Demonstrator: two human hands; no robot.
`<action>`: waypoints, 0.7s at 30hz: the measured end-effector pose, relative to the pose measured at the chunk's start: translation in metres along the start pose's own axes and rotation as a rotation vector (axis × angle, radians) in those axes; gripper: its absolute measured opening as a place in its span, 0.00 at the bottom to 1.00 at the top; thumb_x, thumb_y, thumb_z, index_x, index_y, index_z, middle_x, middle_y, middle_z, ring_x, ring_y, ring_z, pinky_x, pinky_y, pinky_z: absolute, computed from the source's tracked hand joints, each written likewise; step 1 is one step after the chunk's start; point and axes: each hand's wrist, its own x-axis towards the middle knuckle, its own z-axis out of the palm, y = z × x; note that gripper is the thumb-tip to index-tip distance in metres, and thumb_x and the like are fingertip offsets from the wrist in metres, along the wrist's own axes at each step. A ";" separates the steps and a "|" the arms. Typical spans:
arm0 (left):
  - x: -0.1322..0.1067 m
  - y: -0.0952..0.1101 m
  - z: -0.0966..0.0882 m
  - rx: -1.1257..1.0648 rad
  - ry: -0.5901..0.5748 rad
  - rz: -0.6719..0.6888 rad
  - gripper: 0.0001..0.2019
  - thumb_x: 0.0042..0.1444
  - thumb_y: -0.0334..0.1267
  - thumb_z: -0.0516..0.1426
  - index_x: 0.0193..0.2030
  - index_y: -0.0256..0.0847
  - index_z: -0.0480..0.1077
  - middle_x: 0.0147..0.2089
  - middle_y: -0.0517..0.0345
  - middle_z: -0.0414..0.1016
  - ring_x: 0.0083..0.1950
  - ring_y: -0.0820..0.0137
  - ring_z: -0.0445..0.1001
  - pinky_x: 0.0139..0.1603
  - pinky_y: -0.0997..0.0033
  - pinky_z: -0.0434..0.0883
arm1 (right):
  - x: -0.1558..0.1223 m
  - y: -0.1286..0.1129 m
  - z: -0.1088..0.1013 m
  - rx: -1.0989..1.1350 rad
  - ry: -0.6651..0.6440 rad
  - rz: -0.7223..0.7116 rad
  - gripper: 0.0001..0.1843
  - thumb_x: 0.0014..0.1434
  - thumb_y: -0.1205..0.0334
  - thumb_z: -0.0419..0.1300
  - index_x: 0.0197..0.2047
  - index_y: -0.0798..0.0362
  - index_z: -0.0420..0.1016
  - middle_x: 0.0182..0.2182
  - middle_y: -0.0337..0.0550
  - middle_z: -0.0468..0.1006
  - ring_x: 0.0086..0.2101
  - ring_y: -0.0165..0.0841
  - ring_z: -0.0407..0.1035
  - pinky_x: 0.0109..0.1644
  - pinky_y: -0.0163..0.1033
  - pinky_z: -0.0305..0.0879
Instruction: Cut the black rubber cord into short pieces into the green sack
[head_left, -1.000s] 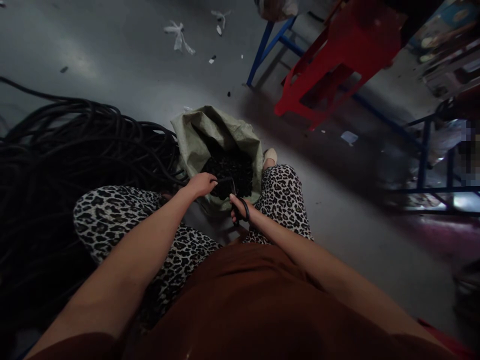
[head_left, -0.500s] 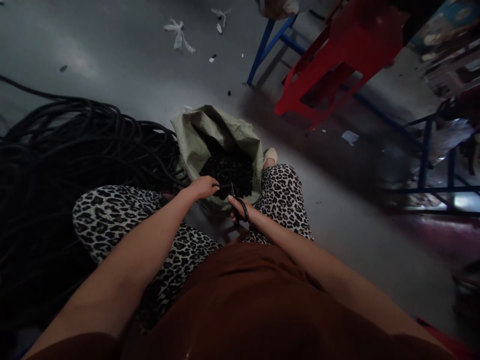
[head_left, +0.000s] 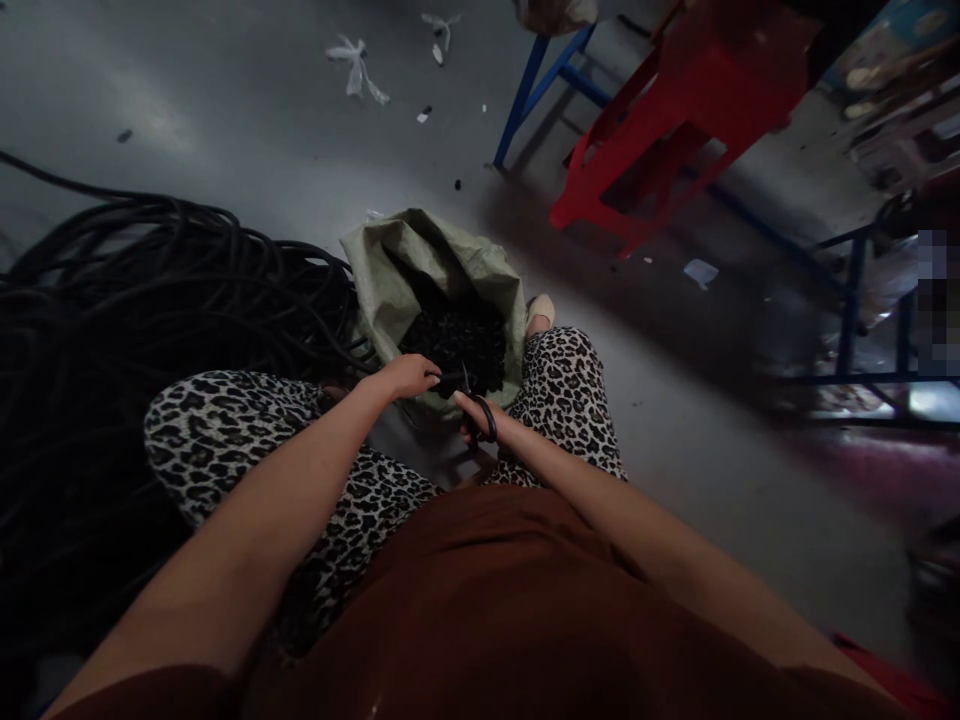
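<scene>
My left hand [head_left: 412,374] is closed on a black rubber hose [head_left: 448,378], whose end sticks out past the fingertips over the sack. Facing it, my right hand [head_left: 472,412] grips scissors [head_left: 466,380] with their thin blades pointing up, close to the hose end. Whether the blades touch the hose is too dark to tell. Under both hands stands an open woven sack [head_left: 379,300], its rim folded outward, holding many short black cut pieces [head_left: 469,340].
A large tangle of black hose [head_left: 172,270] lies on the floor at the left. At the upper right are a red plastic stool [head_left: 675,120] and a blue metal frame [head_left: 525,100]. Plastic scraps [head_left: 356,70] lie on the grey floor [head_left: 247,100]. My legs flank the sack.
Both hands stay over the sack in nearly the same place. The hose end and the scissor blades have shifted only slightly.
</scene>
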 end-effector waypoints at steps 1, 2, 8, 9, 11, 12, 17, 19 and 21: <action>0.000 0.000 0.000 -0.002 -0.003 0.003 0.17 0.56 0.41 0.52 0.49 0.49 0.76 0.47 0.60 0.79 0.48 0.67 0.75 0.47 0.76 0.67 | 0.002 0.002 -0.001 -0.004 0.002 -0.007 0.21 0.65 0.45 0.51 0.44 0.56 0.67 0.15 0.34 0.68 0.14 0.27 0.65 0.15 0.28 0.60; 0.000 0.000 0.000 -0.004 -0.003 0.007 0.17 0.57 0.41 0.51 0.49 0.48 0.76 0.46 0.60 0.79 0.47 0.68 0.75 0.46 0.76 0.67 | 0.004 0.003 -0.001 -0.014 0.007 -0.019 0.21 0.65 0.44 0.50 0.43 0.56 0.67 0.15 0.34 0.68 0.13 0.27 0.64 0.15 0.27 0.59; -0.001 0.001 -0.003 0.001 0.009 0.007 0.17 0.57 0.42 0.50 0.49 0.46 0.76 0.46 0.58 0.79 0.46 0.68 0.75 0.44 0.76 0.67 | 0.009 0.007 -0.004 -0.084 0.052 -0.072 0.20 0.66 0.46 0.50 0.35 0.56 0.65 0.11 0.31 0.63 0.09 0.25 0.60 0.12 0.26 0.55; -0.002 0.000 -0.004 0.003 0.008 -0.003 0.17 0.57 0.42 0.51 0.49 0.46 0.75 0.46 0.58 0.79 0.46 0.68 0.75 0.44 0.76 0.68 | 0.009 0.007 -0.004 -0.087 0.060 -0.067 0.19 0.66 0.47 0.51 0.35 0.55 0.65 0.10 0.30 0.63 0.09 0.25 0.60 0.12 0.26 0.55; -0.004 0.000 -0.006 0.005 0.007 -0.030 0.18 0.57 0.43 0.51 0.50 0.45 0.75 0.46 0.57 0.79 0.45 0.67 0.75 0.44 0.75 0.68 | 0.007 0.005 -0.004 -0.078 0.082 -0.063 0.17 0.66 0.49 0.51 0.34 0.55 0.65 0.10 0.30 0.62 0.09 0.25 0.59 0.11 0.26 0.54; -0.004 -0.001 -0.007 0.004 0.005 -0.038 0.18 0.56 0.43 0.52 0.50 0.44 0.75 0.46 0.56 0.79 0.45 0.66 0.75 0.43 0.75 0.68 | 0.006 0.005 -0.004 -0.071 0.094 -0.063 0.16 0.66 0.51 0.52 0.34 0.55 0.65 0.10 0.30 0.62 0.09 0.25 0.59 0.11 0.27 0.54; -0.005 -0.004 -0.009 0.020 -0.006 -0.028 0.18 0.56 0.42 0.52 0.50 0.44 0.75 0.47 0.55 0.79 0.46 0.65 0.75 0.45 0.73 0.68 | 0.007 0.007 -0.004 -0.075 0.130 -0.060 0.15 0.65 0.53 0.55 0.31 0.56 0.67 0.10 0.29 0.59 0.09 0.24 0.56 0.10 0.27 0.53; -0.004 -0.004 -0.009 0.041 -0.008 -0.031 0.18 0.56 0.42 0.52 0.50 0.44 0.75 0.47 0.56 0.79 0.46 0.65 0.75 0.45 0.74 0.68 | 0.011 0.012 -0.005 -0.094 0.128 -0.058 0.16 0.64 0.53 0.55 0.31 0.56 0.67 0.10 0.29 0.59 0.09 0.24 0.56 0.10 0.28 0.53; -0.004 -0.003 -0.009 0.065 -0.015 -0.038 0.18 0.56 0.42 0.52 0.50 0.45 0.75 0.47 0.57 0.79 0.47 0.66 0.75 0.45 0.75 0.68 | 0.015 0.017 -0.005 -0.113 0.124 -0.064 0.17 0.63 0.51 0.56 0.30 0.56 0.68 0.10 0.30 0.59 0.09 0.25 0.56 0.10 0.28 0.53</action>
